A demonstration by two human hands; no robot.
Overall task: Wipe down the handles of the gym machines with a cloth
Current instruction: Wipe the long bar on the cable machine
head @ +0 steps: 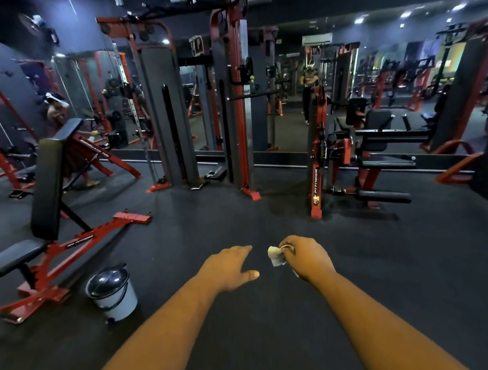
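Both my arms reach forward over the dark rubber floor. My right hand [306, 256] grips a small bunched pale cloth [275, 256], which sticks out to the left of its curled fingers. My left hand [230, 267] is beside it, fingers straight and spread, palm down, holding nothing. A red and grey cable machine [234, 100] stands ahead, with a black horizontal bar handle [253, 94] at its post. A red leg machine [360, 161] with black pads stands to the right. Neither hand touches any machine.
A red incline bench [48, 195] with black pads stands at the left, and a white pedal bin [112, 290] with a dark lid sits by its foot. A wall mirror [289, 97] behind the machines reflects the gym. Open floor [252, 212] lies between me and the machines.
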